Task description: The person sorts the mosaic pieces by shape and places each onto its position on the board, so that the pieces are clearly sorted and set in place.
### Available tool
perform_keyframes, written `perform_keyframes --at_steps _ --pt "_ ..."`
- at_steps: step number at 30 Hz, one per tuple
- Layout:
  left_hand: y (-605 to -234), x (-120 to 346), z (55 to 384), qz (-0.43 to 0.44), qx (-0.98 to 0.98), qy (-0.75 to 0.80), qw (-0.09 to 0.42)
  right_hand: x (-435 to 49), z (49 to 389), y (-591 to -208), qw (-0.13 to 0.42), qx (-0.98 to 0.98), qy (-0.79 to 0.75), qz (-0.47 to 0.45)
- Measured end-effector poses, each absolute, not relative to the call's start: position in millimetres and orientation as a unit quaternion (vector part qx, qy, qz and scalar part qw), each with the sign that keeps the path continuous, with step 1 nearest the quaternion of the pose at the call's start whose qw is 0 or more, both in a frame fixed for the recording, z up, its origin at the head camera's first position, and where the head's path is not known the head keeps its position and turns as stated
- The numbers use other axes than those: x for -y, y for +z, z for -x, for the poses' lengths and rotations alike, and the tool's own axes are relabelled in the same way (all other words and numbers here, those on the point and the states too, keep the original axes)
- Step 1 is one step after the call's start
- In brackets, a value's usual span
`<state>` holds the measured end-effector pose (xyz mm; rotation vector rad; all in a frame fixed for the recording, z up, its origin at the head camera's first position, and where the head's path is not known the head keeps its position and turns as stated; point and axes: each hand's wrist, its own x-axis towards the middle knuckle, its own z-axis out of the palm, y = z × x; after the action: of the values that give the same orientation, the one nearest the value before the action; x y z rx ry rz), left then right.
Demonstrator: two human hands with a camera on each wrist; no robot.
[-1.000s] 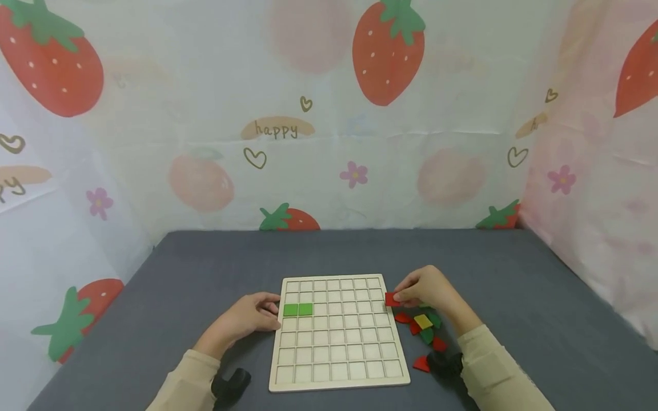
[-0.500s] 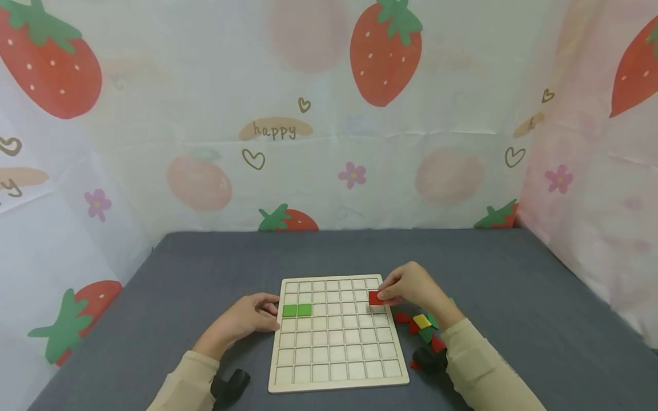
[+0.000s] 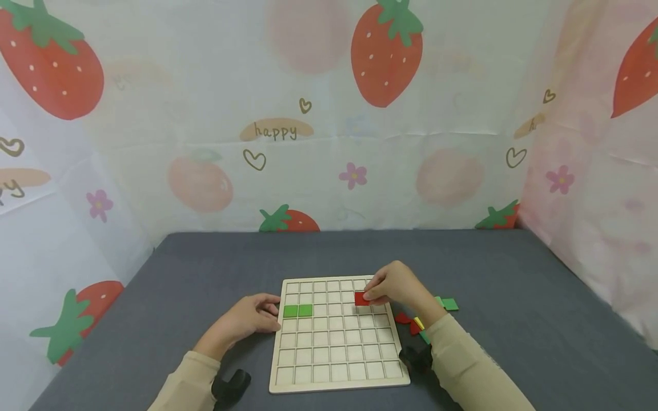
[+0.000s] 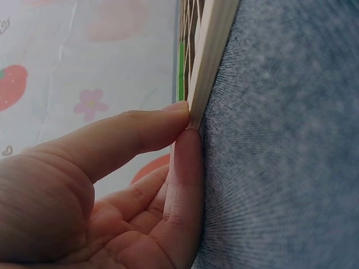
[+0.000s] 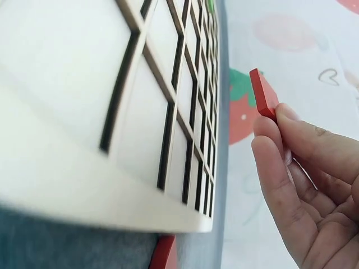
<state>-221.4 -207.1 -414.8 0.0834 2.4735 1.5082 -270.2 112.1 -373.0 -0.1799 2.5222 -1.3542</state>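
A wooden grid board [image 3: 329,339] lies on the table, with two green square tiles [image 3: 298,310] side by side in its third row from the back, at the left. My left hand [image 3: 255,313] pinches the board's left edge between thumb [image 4: 151,130] and forefinger. Over the right part of the board, my right hand [image 3: 396,283] holds a red square tile [image 3: 361,299] by one side, between thumb and fingertips. From the right wrist view, that red tile [image 5: 263,94] is tilted and raised above the grid.
Right of the board lie loose red pieces [image 3: 402,318], a yellow piece [image 3: 418,323] and green tiles [image 3: 450,304], partly hidden by the right forearm. Black wrist mounts [image 3: 231,387] hang at both sleeves. Patterned cloth walls [image 3: 329,188] stand behind and beside the grey table [image 3: 221,257].
My right hand has carried the red tile leftward, from beyond the board's right edge to over the grid. Green tiles behind the right forearm have come into view. The left hand has stayed put.
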Motion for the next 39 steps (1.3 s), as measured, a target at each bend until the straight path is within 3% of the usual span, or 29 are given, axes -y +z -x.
perform_keyframes --at_steps 39 --pt "-414 209 219 -0.041 -0.844 0.521 0.124 -55 276 -374 0.163 -0.854 -0.487 0.080"
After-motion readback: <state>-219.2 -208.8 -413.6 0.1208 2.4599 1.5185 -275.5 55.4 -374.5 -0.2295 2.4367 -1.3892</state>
